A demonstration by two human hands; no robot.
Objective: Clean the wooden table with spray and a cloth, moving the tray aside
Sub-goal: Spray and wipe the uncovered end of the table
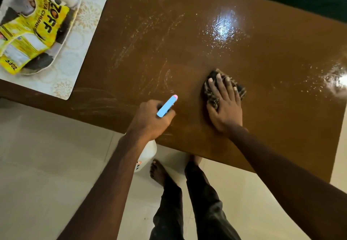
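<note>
Wiping the wet worktop (187, 38).
Right grip (224, 100), fingers flat, presses a dark striped cloth (213, 98); just left of it, the left grip (150, 119) wraps a spray bottle (166, 106). The tray (76, 13) sits well beyond the left grip.

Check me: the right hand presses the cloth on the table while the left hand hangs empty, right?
Not empty: in the head view the left hand grips the spray bottle. The right hand does press the cloth on the table.

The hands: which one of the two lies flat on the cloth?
The right hand, fingers straight on the dark cloth; the left hand grips the spray bottle.
</note>
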